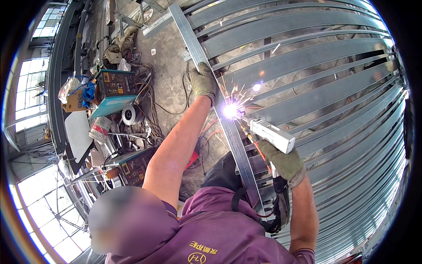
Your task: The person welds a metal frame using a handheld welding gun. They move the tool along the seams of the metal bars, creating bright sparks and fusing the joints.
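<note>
A long grey steel tube (pixel 241 149) runs along the edge of a frame of many parallel metal slats (pixel 303 61). My left hand (pixel 203 82), in an olive work glove, is closed around this tube just above a bright spark. Gripped in my gloved right hand (pixel 283 163) is a welding gun (pixel 271 135) with a white box-shaped housing and a brass-coloured nozzle. Its tip meets the tube where a slat joins it, and a glaring white-violet arc (pixel 230 110) throws sparks there. The glare hides the joint itself. A dark hose (pixel 281 198) trails from the gun beside my right forearm.
To the left stand a teal-and-black welding machine (pixel 116 83) and a second machine (pixel 135 168). Near them are a wire spool (pixel 129 115), a white bucket (pixel 100 129) and tangled cables (pixel 151 105). Cables and hoses also cross the concrete floor (pixel 169 66) under the frame.
</note>
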### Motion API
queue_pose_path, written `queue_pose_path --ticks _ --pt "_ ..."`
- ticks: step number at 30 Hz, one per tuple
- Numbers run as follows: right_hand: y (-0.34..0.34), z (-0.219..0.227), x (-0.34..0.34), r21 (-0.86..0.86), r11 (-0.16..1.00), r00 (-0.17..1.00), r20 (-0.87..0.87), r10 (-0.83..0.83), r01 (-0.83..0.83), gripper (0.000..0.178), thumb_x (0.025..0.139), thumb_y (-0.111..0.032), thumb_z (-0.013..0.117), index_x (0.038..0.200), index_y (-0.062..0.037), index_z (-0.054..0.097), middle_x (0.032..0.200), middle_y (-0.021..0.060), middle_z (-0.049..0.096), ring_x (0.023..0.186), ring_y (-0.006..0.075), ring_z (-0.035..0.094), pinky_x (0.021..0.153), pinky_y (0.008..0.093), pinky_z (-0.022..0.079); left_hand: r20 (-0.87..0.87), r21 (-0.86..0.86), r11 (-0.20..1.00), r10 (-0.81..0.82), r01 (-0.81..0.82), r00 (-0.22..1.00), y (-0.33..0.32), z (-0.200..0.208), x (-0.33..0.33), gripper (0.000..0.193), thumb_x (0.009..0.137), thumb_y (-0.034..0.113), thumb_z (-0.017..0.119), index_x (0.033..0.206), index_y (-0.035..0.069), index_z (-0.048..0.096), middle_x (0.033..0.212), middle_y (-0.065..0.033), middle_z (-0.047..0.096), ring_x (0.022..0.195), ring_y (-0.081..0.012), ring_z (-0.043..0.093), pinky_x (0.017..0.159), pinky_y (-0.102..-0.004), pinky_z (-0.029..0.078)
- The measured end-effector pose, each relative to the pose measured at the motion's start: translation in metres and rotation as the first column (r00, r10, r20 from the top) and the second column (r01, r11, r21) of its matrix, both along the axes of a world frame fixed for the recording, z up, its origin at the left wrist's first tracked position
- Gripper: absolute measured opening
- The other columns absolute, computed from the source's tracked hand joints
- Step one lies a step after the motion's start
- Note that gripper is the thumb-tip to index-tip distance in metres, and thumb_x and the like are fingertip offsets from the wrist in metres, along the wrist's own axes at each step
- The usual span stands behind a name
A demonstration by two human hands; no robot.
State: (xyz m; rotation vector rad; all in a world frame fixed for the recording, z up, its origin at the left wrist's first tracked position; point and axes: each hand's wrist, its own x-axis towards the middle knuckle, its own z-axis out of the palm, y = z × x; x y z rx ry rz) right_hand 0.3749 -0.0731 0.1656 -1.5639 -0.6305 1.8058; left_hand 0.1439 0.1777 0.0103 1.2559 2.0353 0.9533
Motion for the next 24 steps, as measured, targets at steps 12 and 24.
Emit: queue_pose_path --ticks 12,24 --pt "-0.014 -0.015 0.005 0.057 0.998 0.997 0.071 0.012 -0.016 0.033 0.101 -0.023 0.077 0.127 -0.0029 0.073 0.094 0.003 0.074 0.075 0.0103 0.064 0.066 0.0294 0.053 -0.097 -0.009 1.0 -0.006 0.005 0.995 0.008 -0.004 0.0 0.064 0.109 0.055 0.048 0.122 -0.005 0.064 0.118 -0.0328 0.071 0.112 -0.0496 0.067 0.098 -0.0515 0.051" --pt "-0.023 -0.019 0.01 0.034 0.999 0.999 0.049 -0.013 0.012 0.034 0.1 -0.024 0.076 0.127 -0.0029 0.072 0.091 0.0014 0.073 0.075 0.0091 0.064 0.066 0.0298 0.053 -0.103 -0.044 0.999 -0.033 0.028 0.994 0.016 -0.019 -0.01 0.07 0.108 0.058 0.044 0.131 -0.006 0.061 0.123 -0.0343 0.07 0.117 -0.0504 0.066 0.102 -0.0512 0.05"
